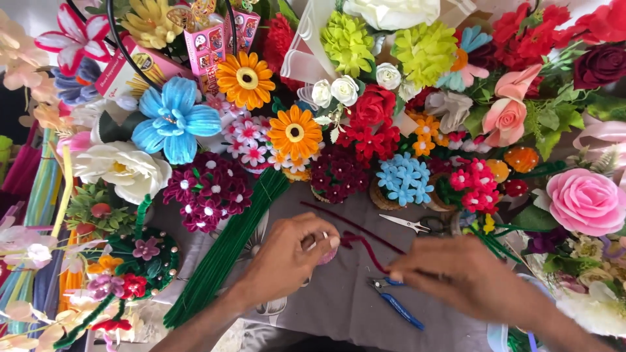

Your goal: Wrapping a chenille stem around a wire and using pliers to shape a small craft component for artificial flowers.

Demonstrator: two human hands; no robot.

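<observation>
Grey cloth-covered table, ringed on three sides by handmade pipe-cleaner flowers in many colours. Bundle of green pipe cleaners lies diagonally at left, long axis running lower left to upper right. Left hand pinches looped end of dark red pipe cleaner; right hand pinches its other end. Stem's long axis slants from upper left down to lower right between hands. One silver scissors behind; one blue-handled pliers in front, near right hand.
</observation>
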